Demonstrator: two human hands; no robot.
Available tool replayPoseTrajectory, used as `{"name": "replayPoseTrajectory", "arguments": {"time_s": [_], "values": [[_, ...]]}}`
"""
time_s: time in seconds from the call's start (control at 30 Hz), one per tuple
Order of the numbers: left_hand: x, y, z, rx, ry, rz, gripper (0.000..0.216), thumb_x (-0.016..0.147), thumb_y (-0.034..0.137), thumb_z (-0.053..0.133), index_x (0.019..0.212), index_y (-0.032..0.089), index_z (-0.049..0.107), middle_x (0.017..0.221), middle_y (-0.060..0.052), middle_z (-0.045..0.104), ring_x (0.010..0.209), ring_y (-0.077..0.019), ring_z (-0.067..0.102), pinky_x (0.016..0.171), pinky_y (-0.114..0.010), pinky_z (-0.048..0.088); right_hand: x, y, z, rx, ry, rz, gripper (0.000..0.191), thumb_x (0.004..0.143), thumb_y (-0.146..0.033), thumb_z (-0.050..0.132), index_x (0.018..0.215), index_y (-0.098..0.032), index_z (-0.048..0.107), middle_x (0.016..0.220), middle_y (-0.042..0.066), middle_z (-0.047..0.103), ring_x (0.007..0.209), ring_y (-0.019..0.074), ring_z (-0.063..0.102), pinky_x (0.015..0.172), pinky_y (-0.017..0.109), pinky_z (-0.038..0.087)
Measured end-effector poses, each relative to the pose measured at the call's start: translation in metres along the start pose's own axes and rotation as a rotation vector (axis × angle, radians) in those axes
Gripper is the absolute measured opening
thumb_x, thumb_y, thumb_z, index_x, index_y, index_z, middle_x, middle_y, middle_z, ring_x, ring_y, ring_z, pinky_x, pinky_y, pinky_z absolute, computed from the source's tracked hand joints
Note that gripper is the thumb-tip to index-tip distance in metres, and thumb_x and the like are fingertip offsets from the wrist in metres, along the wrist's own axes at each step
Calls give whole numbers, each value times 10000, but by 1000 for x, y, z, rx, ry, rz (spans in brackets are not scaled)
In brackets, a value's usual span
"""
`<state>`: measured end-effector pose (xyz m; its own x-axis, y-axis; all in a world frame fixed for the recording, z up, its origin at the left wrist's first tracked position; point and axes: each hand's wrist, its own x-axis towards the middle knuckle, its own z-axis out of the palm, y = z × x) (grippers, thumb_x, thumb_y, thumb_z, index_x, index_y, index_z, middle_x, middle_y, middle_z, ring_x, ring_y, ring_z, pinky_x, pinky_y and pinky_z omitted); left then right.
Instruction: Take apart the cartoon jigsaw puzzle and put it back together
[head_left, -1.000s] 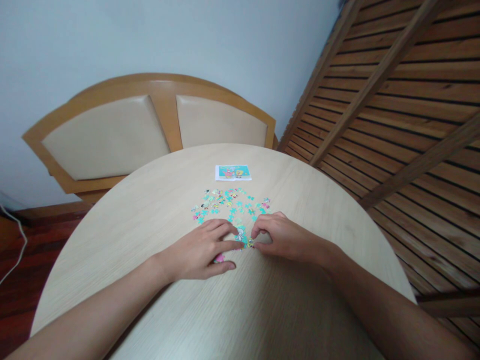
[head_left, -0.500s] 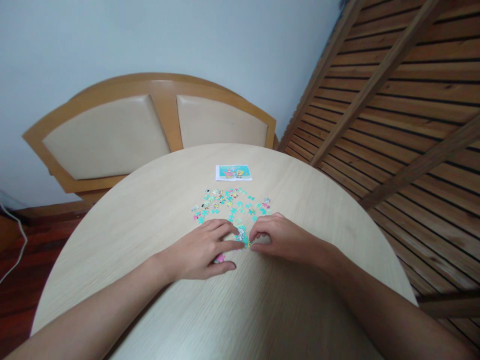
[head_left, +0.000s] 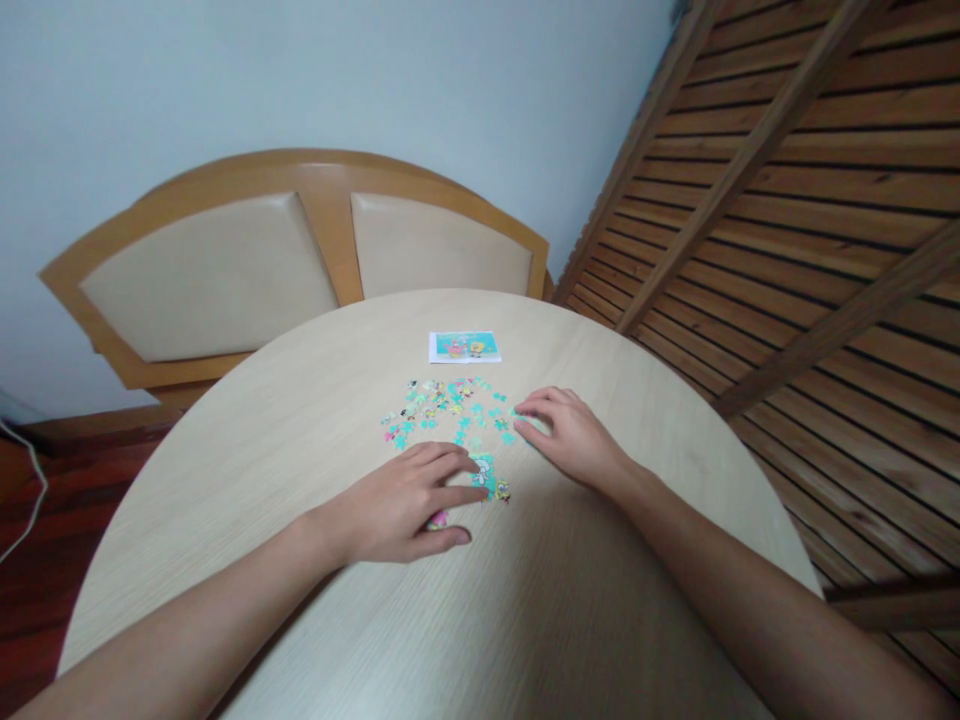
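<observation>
My left hand (head_left: 401,503) lies flat on the round table (head_left: 300,420), fingers stretched toward a small joined cluster of puzzle pieces (head_left: 489,477); a pink piece (head_left: 438,519) peeks out beneath it. My right hand (head_left: 568,432) rests further back, fingers extended over the right end of the scattered loose puzzle pieces (head_left: 442,405), touching those there. Nothing is visibly held in either hand. Beyond the pieces lies a small reference picture (head_left: 464,346).
A wooden chair with two cream padded panels (head_left: 300,255) stands behind the table against the pale wall. A slatted wooden wall (head_left: 787,200) runs along the right. A white cable (head_left: 22,490) lies on the dark floor at left.
My right hand left the joined cluster and moved away from me to the right end of the loose pieces, its fingers opening. The left hand stayed put.
</observation>
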<state>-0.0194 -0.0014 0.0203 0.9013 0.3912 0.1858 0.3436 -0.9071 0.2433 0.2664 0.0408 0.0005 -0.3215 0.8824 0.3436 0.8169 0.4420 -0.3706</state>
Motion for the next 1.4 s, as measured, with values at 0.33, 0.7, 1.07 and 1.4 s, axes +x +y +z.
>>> {"name": "replayPoseTrajectory", "arguments": {"time_s": [0.33, 0.7, 1.07, 1.4], "values": [[1, -4, 4, -13, 59, 21, 337, 1005, 340, 576, 1320, 228, 617, 1321, -118, 630, 1263, -296, 559, 1095, -487, 451, -1, -1, 12, -80, -53, -16, 234, 970, -356, 629, 1145, -332, 782, 1329, 83, 654, 1234, 314, 553, 1026, 520, 447], [3, -16, 9, 53, 142, -130, 358, 1043, 387, 494, 1334, 206, 599, 1332, -112, 633, 1251, -265, 571, 1088, -460, 451, -4, -14, 18, -76, -161, -87, 406, 1024, -412, 526, 1386, -255, 625, 1494, 70, 570, 1404, 319, 439, 1138, 558, 345], [8, -37, 18, 187, 133, -373, 520, 1037, 458, 438, 1470, 171, 466, 1495, -111, 550, 1407, -326, 458, 1180, -567, 332, -4, -15, 16, -72, -192, -98, 429, 1027, -421, 493, 1401, -251, 616, 1494, 69, 573, 1444, 326, 393, 1156, 567, 323], [3, -42, 16, 123, 323, -399, 259, 958, 220, 534, 1177, 173, 665, 1107, -118, 720, 1074, -291, 636, 986, -514, 514, -5, -15, 15, -56, -193, -116, 414, 1031, -416, 486, 1384, -251, 627, 1472, 72, 593, 1436, 338, 401, 1141, 584, 327]]}}
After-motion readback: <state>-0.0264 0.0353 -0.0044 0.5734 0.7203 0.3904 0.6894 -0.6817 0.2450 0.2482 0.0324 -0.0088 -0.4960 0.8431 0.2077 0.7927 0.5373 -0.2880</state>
